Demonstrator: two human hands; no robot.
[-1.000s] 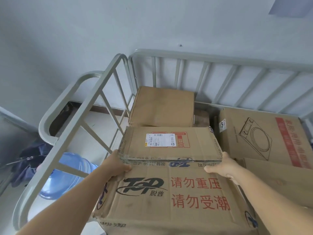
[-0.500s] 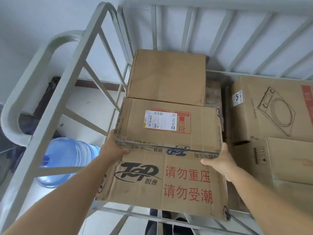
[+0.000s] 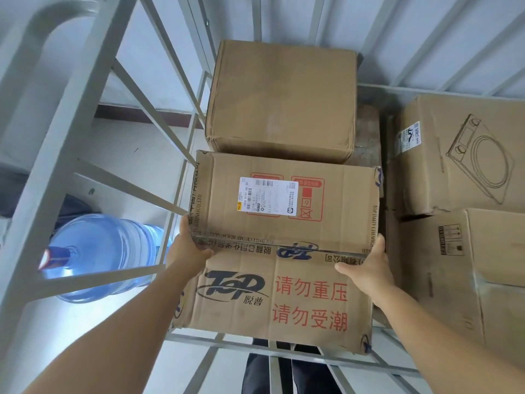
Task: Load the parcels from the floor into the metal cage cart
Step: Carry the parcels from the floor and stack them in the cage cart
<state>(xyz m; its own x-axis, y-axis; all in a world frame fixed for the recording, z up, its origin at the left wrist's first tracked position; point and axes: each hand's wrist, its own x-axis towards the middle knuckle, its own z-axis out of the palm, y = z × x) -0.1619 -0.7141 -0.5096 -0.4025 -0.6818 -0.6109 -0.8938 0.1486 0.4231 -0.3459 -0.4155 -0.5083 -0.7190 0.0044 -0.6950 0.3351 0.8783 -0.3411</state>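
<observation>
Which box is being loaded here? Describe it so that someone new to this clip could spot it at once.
Look inside the grey metal cage cart, at its near left corner. The box sits there between the left hand and right hand, in front of a plain brown box. It alone carries a white shipping label, a dark "Top" logo and red Chinese lettering.
</observation>
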